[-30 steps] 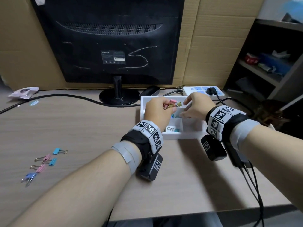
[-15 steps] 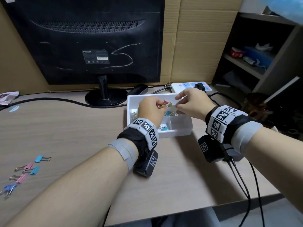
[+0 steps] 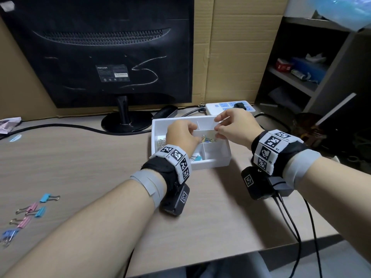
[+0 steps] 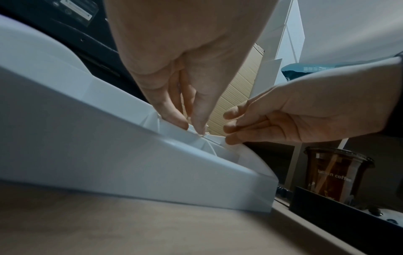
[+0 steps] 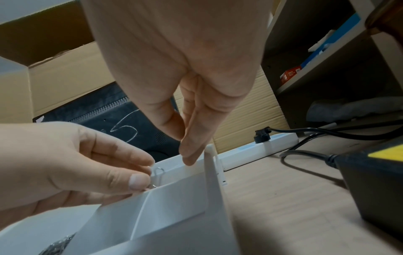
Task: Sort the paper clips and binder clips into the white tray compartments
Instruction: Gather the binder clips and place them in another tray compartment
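The white tray (image 3: pixel 208 165) stands on the desk in front of the monitor. My left hand (image 3: pixel 197 135) reaches into its middle part and pinches the wire handle of a binder clip (image 5: pixel 158 173) between thumb and finger. Coloured clips (image 3: pixel 207 139) lie in the middle compartment just under that hand. Silver paper clips (image 3: pixel 160 142) fill the left compartment, and a blue binder clip (image 3: pixel 197 158) lies in the near one. My right hand (image 3: pixel 217 127) hovers over the tray's right side, its fingers (image 5: pixel 189 155) extended beside a divider and holding nothing.
Several pink and blue binder clips (image 3: pixel 30 213) lie loose at the desk's left front. A black monitor (image 3: pixel 120 57) on its stand, a power strip (image 3: pixel 230 106) and cables sit behind the tray. Shelves stand to the right. A coffee cup (image 4: pixel 335 174) is beside the desk.
The bunch of coloured clips that my left hand held above the tray now lies in the middle compartment. My right hand has drawn slightly right and its fingers have straightened.
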Action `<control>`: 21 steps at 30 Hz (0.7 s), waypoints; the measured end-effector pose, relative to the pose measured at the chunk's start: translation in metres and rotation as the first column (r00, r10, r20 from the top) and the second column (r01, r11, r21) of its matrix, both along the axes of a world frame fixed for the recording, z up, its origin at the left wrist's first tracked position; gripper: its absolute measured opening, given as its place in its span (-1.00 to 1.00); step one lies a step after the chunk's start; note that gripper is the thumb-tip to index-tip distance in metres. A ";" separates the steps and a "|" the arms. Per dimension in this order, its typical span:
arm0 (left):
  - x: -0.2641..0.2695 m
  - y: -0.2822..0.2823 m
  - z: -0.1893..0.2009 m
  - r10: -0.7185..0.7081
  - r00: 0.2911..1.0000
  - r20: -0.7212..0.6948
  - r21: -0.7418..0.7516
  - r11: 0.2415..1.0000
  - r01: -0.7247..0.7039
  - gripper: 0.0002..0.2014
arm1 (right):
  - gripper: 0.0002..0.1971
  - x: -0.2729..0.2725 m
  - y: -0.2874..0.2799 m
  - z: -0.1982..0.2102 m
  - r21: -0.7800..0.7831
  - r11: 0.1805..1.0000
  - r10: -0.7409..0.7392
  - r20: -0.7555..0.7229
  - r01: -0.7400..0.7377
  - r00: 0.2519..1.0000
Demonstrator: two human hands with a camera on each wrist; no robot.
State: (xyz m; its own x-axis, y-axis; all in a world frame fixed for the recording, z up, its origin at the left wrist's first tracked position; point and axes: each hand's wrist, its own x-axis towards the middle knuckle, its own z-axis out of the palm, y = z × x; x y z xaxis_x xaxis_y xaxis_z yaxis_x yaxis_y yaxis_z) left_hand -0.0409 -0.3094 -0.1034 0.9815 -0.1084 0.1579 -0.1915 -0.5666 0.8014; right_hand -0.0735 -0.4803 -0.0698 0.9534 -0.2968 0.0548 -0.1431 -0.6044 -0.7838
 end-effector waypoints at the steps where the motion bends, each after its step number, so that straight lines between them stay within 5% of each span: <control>1: 0.000 0.000 0.000 0.001 1.000 0.017 0.006 1.000 -0.002 -0.69 | -0.82 -0.001 0.000 0.001 0.018 1.000 -0.001 0.002 0.001 1.000; 11: -0.032 0.075 0.051 0.019 0.999 0.035 -0.126 0.992 -0.014 -0.91 | -0.84 -0.010 0.075 0.038 0.034 0.984 0.176 0.020 -0.176 0.984; 15: -0.053 0.157 0.074 0.113 0.993 -0.013 0.019 0.993 -0.113 -0.83 | -0.90 -0.009 0.152 0.038 0.023 0.935 0.356 -0.022 -0.355 0.934; 21: -0.084 0.295 0.072 0.250 0.933 -0.259 0.277 0.945 -0.176 -0.84 | -0.79 -0.019 0.282 0.012 0.045 0.768 0.634 -0.203 -0.639 0.747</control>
